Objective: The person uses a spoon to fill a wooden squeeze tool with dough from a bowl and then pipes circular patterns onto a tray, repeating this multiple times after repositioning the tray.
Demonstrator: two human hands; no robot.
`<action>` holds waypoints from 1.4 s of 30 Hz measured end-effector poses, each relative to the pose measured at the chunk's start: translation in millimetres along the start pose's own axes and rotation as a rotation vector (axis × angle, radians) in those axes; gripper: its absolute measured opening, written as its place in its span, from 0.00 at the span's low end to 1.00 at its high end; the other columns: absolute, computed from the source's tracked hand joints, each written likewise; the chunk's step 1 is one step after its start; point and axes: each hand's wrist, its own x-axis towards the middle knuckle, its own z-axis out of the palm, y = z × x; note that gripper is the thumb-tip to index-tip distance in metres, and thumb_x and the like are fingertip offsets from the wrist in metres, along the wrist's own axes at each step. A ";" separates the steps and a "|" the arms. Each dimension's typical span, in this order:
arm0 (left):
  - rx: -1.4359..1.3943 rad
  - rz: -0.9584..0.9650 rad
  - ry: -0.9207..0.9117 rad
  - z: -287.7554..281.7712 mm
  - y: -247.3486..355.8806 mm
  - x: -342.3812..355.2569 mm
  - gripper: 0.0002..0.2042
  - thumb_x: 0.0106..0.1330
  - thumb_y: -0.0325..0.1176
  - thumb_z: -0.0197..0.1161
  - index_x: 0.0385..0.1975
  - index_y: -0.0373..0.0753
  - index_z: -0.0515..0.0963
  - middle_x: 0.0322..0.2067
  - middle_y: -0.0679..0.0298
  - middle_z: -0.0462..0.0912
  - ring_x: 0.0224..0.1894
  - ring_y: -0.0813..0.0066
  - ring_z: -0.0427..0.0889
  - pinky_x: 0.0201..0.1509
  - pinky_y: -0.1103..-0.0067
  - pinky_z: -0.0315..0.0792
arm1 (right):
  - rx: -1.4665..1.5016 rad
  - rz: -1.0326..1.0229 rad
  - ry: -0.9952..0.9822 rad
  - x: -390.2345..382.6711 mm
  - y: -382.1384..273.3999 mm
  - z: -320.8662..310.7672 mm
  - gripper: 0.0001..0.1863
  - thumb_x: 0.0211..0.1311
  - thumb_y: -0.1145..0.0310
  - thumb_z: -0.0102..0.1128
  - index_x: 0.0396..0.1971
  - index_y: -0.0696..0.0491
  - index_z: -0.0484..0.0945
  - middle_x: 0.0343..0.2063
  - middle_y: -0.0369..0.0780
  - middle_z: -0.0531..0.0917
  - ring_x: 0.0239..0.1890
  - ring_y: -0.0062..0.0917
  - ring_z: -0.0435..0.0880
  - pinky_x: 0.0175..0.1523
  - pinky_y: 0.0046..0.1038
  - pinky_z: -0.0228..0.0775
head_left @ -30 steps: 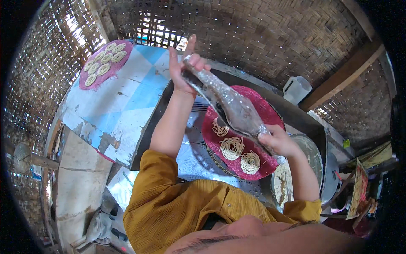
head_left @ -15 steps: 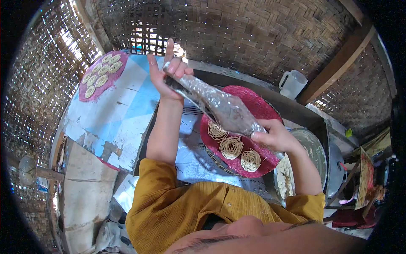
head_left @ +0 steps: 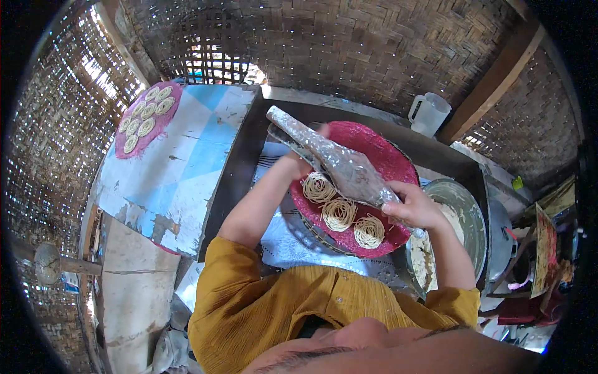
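Note:
A long, tapered, shiny tool (head_left: 339, 159), pale and brownish and coated as if in clear plastic, slants over a round tray lined with pink mesh (head_left: 367, 134). My right hand (head_left: 417, 209) is wrapped round its lower right end. My left hand (head_left: 298, 165) reaches behind the tool's middle, where most of its fingers are hidden; a blurred bit shows past the far edge. Three coiled nests of pale noodle strands lie on the mesh below the tool: one at left (head_left: 318, 187), one in the middle (head_left: 339, 214) and one at right (head_left: 369, 232).
To the left, a pink mesh (head_left: 149, 134) with several flat noodle coils rests on a worn blue-and-white board (head_left: 187, 156). A large bowl (head_left: 476, 230) with pale dough stands right of the tray. A translucent jug (head_left: 430, 113) sits farther back by the woven wall (head_left: 374, 50).
My left hand has left the tool's upper end and moved down and right, behind its middle. The tool's upper end has come slightly right and down; my right hand keeps its grip.

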 end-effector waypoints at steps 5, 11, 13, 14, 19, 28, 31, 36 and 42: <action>0.506 0.146 0.152 -1.6 -46.1 14.3 0.24 0.63 0.48 0.43 0.51 0.36 0.64 0.48 0.60 0.69 0.48 0.73 0.70 0.53 0.76 0.62 | -0.028 -0.112 0.061 0.5 7.0 -1.6 0.26 0.44 0.60 0.62 0.43 0.60 0.70 0.30 0.39 0.78 0.32 0.19 0.75 0.37 0.22 0.67; 0.515 0.018 0.144 -8.1 -52.6 15.8 0.19 0.62 0.44 0.40 0.44 0.39 0.71 0.40 0.63 0.76 0.45 0.72 0.70 0.46 0.78 0.63 | 0.147 -0.038 0.127 1.8 18.3 -2.6 0.26 0.46 0.60 0.61 0.45 0.59 0.69 0.27 0.39 0.77 0.25 0.18 0.75 0.29 0.22 0.68; 0.778 0.034 0.214 0.7 -40.3 5.6 0.20 0.62 0.47 0.39 0.42 0.41 0.73 0.42 0.63 0.74 0.47 0.69 0.68 0.50 0.75 0.59 | 0.171 -0.046 0.163 3.9 23.6 -3.9 0.26 0.47 0.61 0.60 0.45 0.59 0.68 0.26 0.38 0.77 0.23 0.18 0.74 0.28 0.22 0.68; 1.035 0.051 0.291 2.4 -34.4 -0.1 0.22 0.61 0.50 0.38 0.41 0.44 0.74 0.45 0.64 0.72 0.49 0.67 0.65 0.53 0.72 0.55 | 0.192 -0.052 0.191 4.9 24.8 -5.2 0.26 0.48 0.61 0.59 0.45 0.59 0.68 0.25 0.37 0.76 0.21 0.18 0.74 0.26 0.22 0.67; 1.519 0.240 0.317 -8.5 -35.1 -11.7 0.23 0.59 0.54 0.39 0.33 0.49 0.80 0.55 0.64 0.61 0.55 0.58 0.54 0.55 0.64 0.46 | 0.286 -0.063 0.214 -4.2 33.6 -12.3 0.24 0.50 0.58 0.56 0.45 0.58 0.68 0.23 0.37 0.75 0.20 0.18 0.74 0.26 0.22 0.68; -0.365 0.480 0.038 -6.2 42.8 -6.6 0.35 0.57 0.60 0.38 0.55 0.35 0.56 0.51 0.51 0.65 0.52 0.50 0.63 0.51 0.60 0.58 | 0.385 -0.120 0.119 -16.2 28.2 -3.9 0.32 0.47 0.42 0.53 0.35 0.60 0.69 0.21 0.41 0.76 0.18 0.23 0.76 0.23 0.22 0.68; -0.596 0.626 -0.049 48.9 76.1 3.3 0.38 0.56 0.64 0.30 0.56 0.37 0.55 0.42 0.52 0.71 0.48 0.57 0.68 0.52 0.63 0.60 | 0.471 -0.093 -0.016 -17.9 28.7 -7.5 0.29 0.51 0.43 0.49 0.35 0.58 0.69 0.21 0.39 0.76 0.18 0.22 0.75 0.22 0.21 0.68; -0.602 0.701 -0.346 -2.8 54.9 48.6 0.35 0.56 0.62 0.37 0.55 0.40 0.59 0.21 0.66 0.72 0.29 0.69 0.72 0.44 0.68 0.64 | 0.353 0.102 -0.052 -15.4 28.8 -22.7 0.23 0.57 0.46 0.42 0.32 0.54 0.70 0.21 0.36 0.76 0.17 0.18 0.74 0.20 0.20 0.66; -0.710 0.634 -0.260 -17.3 35.5 63.2 0.30 0.57 0.56 0.47 0.53 0.40 0.61 0.12 0.73 0.63 0.17 0.76 0.66 0.32 0.73 0.66 | 0.204 0.182 0.020 3.9 49.7 -26.9 0.22 0.58 0.49 0.44 0.31 0.56 0.71 0.17 0.37 0.76 0.16 0.20 0.74 0.21 0.21 0.66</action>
